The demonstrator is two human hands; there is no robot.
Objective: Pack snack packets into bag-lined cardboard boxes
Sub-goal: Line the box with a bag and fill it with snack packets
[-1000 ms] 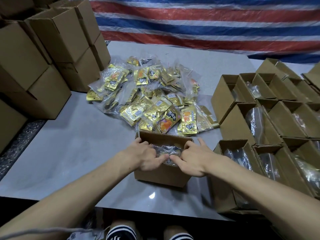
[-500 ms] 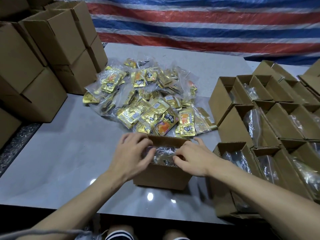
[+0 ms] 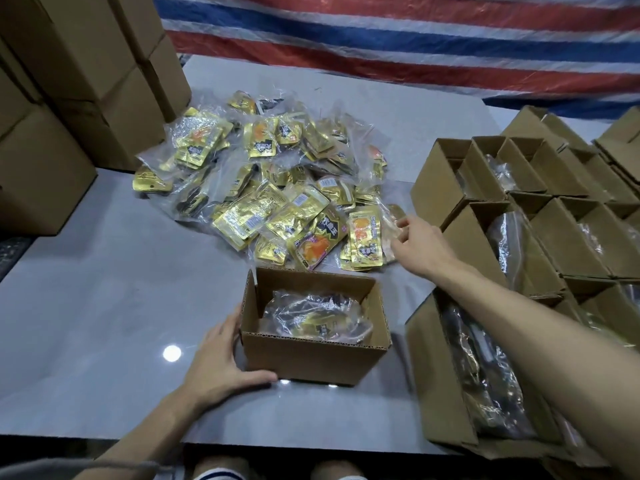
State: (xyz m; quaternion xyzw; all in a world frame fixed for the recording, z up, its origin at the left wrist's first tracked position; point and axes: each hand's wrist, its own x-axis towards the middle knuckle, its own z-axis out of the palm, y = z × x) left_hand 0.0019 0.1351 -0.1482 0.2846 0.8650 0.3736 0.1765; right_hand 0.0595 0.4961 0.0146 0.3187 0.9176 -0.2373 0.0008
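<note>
A grey desk (image 3: 104, 306) carried stacked closed cartons (image 3: 86, 64) at far left and a block of open bag-lined boxes (image 3: 571, 237) at right. A pile of gold snack packets (image 3: 277, 188), bundled in clear bags, lay at far centre. Near centre stood one open box (image 3: 311, 355) holding a clear bag of packets (image 3: 311, 317) settled low inside it. Half a second earlier both hands had worked together at the mouth of this box; now they had parted. The left hand (image 3: 218, 362) lay flat against the box's left wall, its fingers straight and its thumb along the near bottom edge, steadying the box rather than gripping it. The right hand (image 3: 419, 244) had reached to the near right edge of the pile, fingers (image 3: 401, 225) touching clear plastic; whether they pinched it could not be told. The shift suggested that tucking was complete and the next bundle was being fetched.
</note>
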